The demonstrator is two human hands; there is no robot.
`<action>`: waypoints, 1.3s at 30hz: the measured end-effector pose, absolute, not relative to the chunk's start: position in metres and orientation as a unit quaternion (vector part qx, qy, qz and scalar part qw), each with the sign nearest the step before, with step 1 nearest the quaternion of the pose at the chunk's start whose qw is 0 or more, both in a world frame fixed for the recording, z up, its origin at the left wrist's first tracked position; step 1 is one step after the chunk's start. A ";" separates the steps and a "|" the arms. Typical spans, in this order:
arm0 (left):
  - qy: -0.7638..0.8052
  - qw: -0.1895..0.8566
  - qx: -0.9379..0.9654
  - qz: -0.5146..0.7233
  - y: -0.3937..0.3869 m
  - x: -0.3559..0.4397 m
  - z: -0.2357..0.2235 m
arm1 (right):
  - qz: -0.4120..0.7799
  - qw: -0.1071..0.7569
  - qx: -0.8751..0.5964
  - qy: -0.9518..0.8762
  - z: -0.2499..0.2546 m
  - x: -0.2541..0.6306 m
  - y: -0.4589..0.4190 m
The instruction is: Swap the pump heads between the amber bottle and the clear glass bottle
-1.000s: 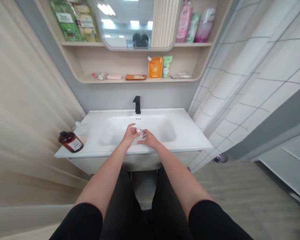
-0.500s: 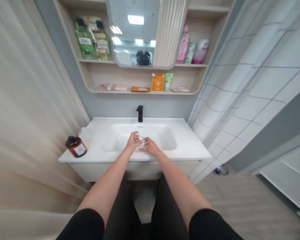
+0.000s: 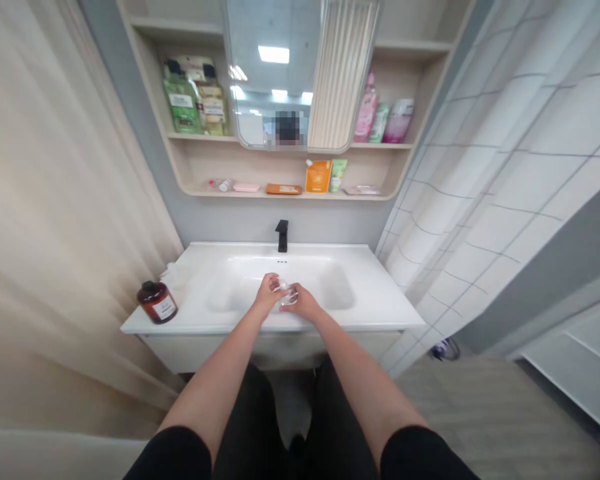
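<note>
Over the front of the white sink point(image 3: 340, 287), both of my hands are closed on one small clear bottle point(image 3: 287, 297) with a whitish top. My right hand point(image 3: 303, 302) curls round its transparent body from the right. From the left, my left hand point(image 3: 267, 291) pinches at the whitish top, its thumb reaching across. The bottle lies tilted between the hands, and fingers cover part of it. Whether the top is loose or fastened is too small to make out.
A black faucet point(image 3: 282, 235) rises behind the basin. On the counter's left end stands a brown bottle point(image 3: 157, 302) with a black cap, beside crumpled clear plastic point(image 3: 176, 275). The mirrored wall cabinet point(image 3: 280, 195) holds several toiletries. Curtains hang on both sides.
The view has tilted up slightly, so everything sits lower in the picture. Both hands keep their hold on the small clear bottle, with little change in the fingers.
</note>
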State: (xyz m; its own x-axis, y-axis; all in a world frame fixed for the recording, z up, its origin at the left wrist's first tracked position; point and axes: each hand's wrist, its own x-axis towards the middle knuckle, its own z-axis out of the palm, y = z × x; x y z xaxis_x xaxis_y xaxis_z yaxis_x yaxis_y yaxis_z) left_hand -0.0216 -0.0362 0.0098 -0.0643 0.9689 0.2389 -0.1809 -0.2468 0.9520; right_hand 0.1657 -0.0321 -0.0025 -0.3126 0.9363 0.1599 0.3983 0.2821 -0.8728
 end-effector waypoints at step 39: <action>0.455 0.396 0.528 0.598 -0.036 -0.044 0.029 | 0.339 0.381 -0.493 -0.704 -0.004 0.164 -0.033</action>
State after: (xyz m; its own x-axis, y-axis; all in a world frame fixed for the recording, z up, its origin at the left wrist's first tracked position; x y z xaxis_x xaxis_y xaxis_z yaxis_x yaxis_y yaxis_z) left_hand -0.0442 -0.0360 0.0291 -0.1293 0.9541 0.2700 0.0067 -0.2714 0.9624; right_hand 0.1637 -0.0333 -0.0040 -0.2230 0.9537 0.2018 0.4364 0.2828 -0.8542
